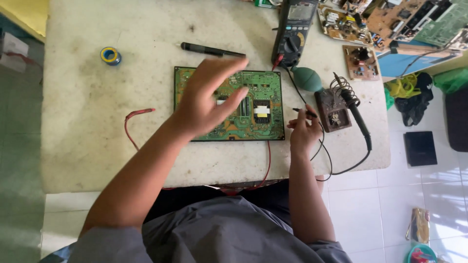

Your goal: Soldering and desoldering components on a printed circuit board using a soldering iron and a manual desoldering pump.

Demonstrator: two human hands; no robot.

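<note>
A green circuit board [263, 92] lies flat in the middle of a worn white table [97, 141]. My left hand [207, 100] hovers over the board's left half, fingers spread and holding nothing. My right hand [303, 130] rests just right of the board and pinches a thin black test probe [306, 112], whose black lead runs up to a dark multimeter [294, 31] at the table's back edge. A red test probe [140, 113] lies on the table left of the board, its red lead looping toward the front edge.
A soldering iron [355, 109] sits in a coil stand on a brown base [334, 114] right of the board. A green rubber bulb [307, 78], a black pen-like tool [212, 49] and a solder spool [110, 55] lie around. More circuit boards [390, 22] fill the back right.
</note>
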